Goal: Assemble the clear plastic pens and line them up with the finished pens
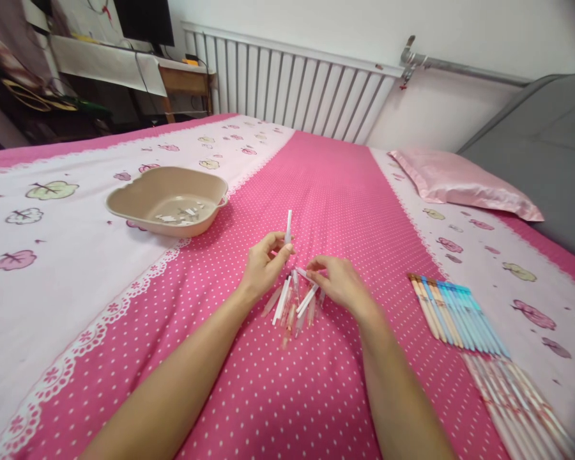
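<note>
My left hand (267, 260) is closed, pinching a slim white pen piece (289, 223) upright between thumb and fingers. To its right, my right hand (338, 280) has its thumb and fingertips together on a small pale pink pen piece (301, 273). Just below both hands lies a loose pile of pen pieces (291, 306), some white, others clear or pinkish. The pieces are too small for me to tell their exact kinds.
A beige plastic basin (165, 220) with small white and grey bits inside stands on the pink dotted bedspread (249, 396). At right lie a row of blue and peach pens (460, 316) and a row of pink-white pens (522, 402). A pink pillow (464, 182) lies beyond.
</note>
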Demonstrator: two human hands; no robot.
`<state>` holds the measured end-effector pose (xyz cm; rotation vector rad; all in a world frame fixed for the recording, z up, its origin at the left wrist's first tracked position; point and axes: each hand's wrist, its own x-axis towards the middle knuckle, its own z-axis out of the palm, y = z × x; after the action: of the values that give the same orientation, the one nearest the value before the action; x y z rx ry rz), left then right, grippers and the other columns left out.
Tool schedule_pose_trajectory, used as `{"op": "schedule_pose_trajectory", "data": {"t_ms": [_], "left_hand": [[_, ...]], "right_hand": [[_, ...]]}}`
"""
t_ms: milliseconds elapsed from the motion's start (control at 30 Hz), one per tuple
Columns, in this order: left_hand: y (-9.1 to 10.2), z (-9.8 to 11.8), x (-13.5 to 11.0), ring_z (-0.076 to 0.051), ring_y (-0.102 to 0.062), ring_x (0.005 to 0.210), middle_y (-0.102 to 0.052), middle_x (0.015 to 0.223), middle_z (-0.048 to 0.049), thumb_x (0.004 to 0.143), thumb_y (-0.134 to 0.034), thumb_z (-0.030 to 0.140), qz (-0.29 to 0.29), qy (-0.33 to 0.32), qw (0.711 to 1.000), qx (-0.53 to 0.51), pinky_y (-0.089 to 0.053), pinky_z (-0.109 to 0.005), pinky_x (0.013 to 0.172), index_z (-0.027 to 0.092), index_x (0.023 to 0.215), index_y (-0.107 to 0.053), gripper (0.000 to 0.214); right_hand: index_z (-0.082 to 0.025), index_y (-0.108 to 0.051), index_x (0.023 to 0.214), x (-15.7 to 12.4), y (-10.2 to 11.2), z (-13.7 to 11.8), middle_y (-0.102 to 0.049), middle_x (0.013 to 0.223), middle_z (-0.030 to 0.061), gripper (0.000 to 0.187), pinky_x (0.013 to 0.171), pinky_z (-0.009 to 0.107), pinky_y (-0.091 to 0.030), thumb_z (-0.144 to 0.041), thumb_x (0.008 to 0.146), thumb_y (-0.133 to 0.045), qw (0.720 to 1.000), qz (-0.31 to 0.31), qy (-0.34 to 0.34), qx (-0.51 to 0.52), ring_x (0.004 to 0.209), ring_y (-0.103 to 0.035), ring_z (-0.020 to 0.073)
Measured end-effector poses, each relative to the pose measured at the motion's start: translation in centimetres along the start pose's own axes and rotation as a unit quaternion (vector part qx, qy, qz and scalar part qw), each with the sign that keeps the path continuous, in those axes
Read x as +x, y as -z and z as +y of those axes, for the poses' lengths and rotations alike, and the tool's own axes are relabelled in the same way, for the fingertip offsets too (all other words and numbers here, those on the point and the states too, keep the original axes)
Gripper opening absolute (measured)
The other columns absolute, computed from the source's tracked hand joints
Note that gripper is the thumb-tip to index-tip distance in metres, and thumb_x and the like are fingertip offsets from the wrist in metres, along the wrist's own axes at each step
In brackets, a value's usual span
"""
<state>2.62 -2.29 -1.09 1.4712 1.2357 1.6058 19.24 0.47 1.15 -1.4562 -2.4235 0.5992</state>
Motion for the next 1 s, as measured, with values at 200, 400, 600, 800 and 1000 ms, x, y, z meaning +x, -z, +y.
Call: {"op": "schedule_pose_trajectory", "data": {"t_ms": [200, 400, 600, 800, 1000], "left_hand": [[0.1, -0.3, 0.1, -0.013, -0.057, 0.067, -0.064, 0.077, -0.0034, 0.082, -0.056, 0.029, 0.016, -0.009, 1.000, -0.006, -0.044, -0.024, 0.059, 0.016, 0.093, -0.057, 0.018], [0.3, -0.7, 0.3, -0.012, -0.056, 0.067, -0.063, 0.077, -0.0033, 0.082, -0.056, 0.030, 0.034, -0.011, 0.999, -0.002, -0.043, -0.024, 0.058, 0.016, 0.093, -0.057, 0.018], [0.2, -0.7, 0.3, -0.013, -0.057, 0.067, -0.063, 0.076, -0.0032, 0.082, -0.057, 0.030, 0.032, -0.012, 0.999, -0.008, -0.043, -0.024, 0.059, 0.016, 0.094, -0.058, 0.019], [0.2, -0.4, 0.3, -0.012, -0.056, 0.066, -0.063, 0.076, -0.0028, 0.081, -0.057, 0.031, 0.025, -0.006, 1.000, -0.009, -0.043, -0.024, 0.059, 0.016, 0.092, -0.058, 0.019], [0.2, -0.4, 0.2, -0.013, -0.057, 0.067, -0.064, 0.077, -0.0030, 0.083, -0.056, 0.031, 0.021, -0.009, 1.000, 0.003, -0.043, -0.024, 0.059, 0.016, 0.092, -0.058, 0.018]], "right_hand": [[-0.017, -0.066, 0.096, -0.5, -1.3, -2.5, -0.066, 0.099, 0.0066, 0.022, 0.085, 0.031, -0.041, -0.012, 0.078, -0.055, 0.982, -0.080, 0.164, 0.048, 0.095, -0.058, 0.0191], [-0.019, -0.070, 0.093, -1.0, -2.6, -3.5, -0.067, 0.095, 0.0068, 0.035, 0.089, 0.033, -0.040, -0.001, 0.073, -0.048, 0.958, -0.129, 0.253, 0.043, 0.096, -0.057, 0.0198], [-0.019, -0.067, 0.098, -0.9, -1.1, -2.6, -0.063, 0.107, 0.0060, 0.043, 0.089, 0.030, -0.040, 0.005, 0.070, -0.045, 0.963, -0.124, 0.227, 0.076, 0.102, -0.054, 0.0171], [-0.019, -0.065, 0.088, -1.3, 1.0, -1.0, -0.067, 0.085, 0.0043, 0.025, 0.068, 0.025, -0.040, -0.005, 0.074, -0.049, 0.992, -0.100, 0.072, -0.018, 0.080, -0.058, 0.0162], [-0.023, -0.066, 0.095, -1.4, 1.2, -0.1, -0.068, 0.076, 0.0014, 0.025, 0.060, 0.023, -0.036, -0.015, 0.077, -0.052, 0.980, -0.194, 0.033, -0.030, 0.068, -0.059, 0.0146]]}}
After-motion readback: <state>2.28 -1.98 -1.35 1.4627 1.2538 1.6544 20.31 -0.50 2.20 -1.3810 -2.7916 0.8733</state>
